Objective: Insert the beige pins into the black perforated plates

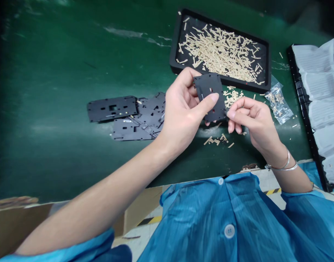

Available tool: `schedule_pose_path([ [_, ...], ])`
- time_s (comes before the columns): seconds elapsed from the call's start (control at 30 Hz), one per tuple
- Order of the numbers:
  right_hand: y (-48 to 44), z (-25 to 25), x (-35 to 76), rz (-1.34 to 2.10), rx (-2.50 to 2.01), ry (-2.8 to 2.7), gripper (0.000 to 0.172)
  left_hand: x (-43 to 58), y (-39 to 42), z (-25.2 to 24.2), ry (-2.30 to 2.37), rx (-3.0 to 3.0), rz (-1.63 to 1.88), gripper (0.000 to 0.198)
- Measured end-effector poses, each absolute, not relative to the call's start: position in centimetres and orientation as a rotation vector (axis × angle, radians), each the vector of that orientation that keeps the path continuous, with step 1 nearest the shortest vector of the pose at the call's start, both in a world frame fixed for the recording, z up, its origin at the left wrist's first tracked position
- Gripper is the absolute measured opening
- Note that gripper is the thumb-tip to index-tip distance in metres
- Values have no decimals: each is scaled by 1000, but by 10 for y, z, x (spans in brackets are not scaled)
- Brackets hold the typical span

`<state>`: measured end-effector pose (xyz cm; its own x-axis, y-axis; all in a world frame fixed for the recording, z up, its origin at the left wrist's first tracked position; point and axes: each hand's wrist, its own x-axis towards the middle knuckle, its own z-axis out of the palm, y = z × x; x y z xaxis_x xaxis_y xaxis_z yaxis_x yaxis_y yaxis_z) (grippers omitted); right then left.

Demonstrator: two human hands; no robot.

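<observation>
My left hand [183, 109] is closed around a flat black plastic plate [209, 85] with small holes and cutouts, its thumb pressed across the face. My right hand [250, 118] is at the plate's lower right edge, thumb and index finger pinched together. Whatever lies between those fingertips is too small to make out. Left of my left hand, several similar black plates [112, 109] lie overlapping on the table. Beneath and around my hands are small cream-coloured strips [217, 140], some partly hidden by my right hand.
A black tray [174, 54] of loose cream strips stands behind my hands on the green table [60, 72]. To the right lies a clear plastic bag [280, 102] with strips inside. Farther right is a black crate [303, 102] with white sheet-like packing. The table's front edge runs near my body.
</observation>
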<state>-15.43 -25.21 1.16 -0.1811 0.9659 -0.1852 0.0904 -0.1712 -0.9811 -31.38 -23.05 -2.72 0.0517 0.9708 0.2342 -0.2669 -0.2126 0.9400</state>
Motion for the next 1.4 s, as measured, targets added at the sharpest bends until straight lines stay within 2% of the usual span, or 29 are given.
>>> schedule_pose_path([
  [0.77, -252, 11, -155, 1428, -1295, -1331, 14, -314, -231, -28, 801, 1149, 1382, 35],
  [1.07, -253, 12, -155, 1438, -1294, -1310, 20, -315, -231, -30, 784, 1140, 1364, 36],
  [1.4, -253, 10, -154, 1365, -1312, -1338, 14, -317, -228, -32, 766, 1125, 1349, 33],
])
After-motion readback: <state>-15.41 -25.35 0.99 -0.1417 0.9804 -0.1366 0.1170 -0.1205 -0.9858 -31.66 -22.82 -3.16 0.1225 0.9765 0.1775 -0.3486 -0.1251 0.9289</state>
